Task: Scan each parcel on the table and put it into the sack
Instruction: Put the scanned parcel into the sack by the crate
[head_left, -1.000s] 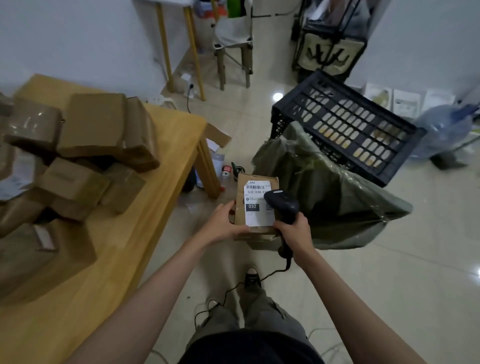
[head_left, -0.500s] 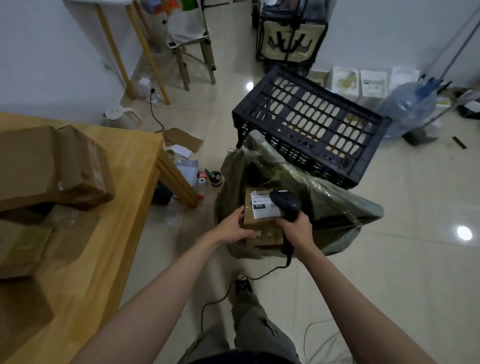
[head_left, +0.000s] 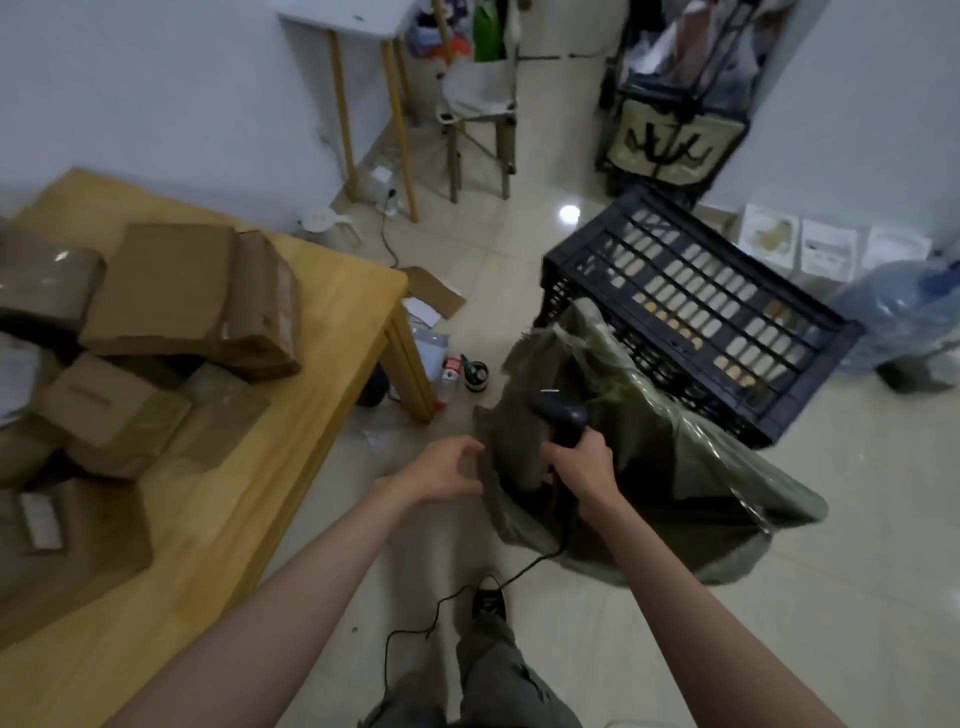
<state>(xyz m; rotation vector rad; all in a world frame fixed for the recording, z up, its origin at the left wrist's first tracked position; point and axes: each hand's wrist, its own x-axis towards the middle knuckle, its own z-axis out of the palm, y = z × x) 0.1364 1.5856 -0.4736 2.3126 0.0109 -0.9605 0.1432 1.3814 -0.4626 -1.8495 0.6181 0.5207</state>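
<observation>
A green sack stands open on the floor against a black crate. My right hand grips a black barcode scanner over the sack's mouth, its cable trailing down to the floor. My left hand hovers just left of the sack with fingers loosely spread and holds nothing. Several brown cardboard parcels are piled on the wooden table at the left. The small labelled parcel from before is out of sight.
A black plastic crate lies tilted behind the sack. Small bottles and a tape roll sit on the floor by the table leg. A stool, a white side table and a cart stand farther back. A water jug is at right.
My left hand has let go of the small labelled parcel, which is now out of sight, and has drawn back to the left of the sack. The right hand still grips the scanner.
</observation>
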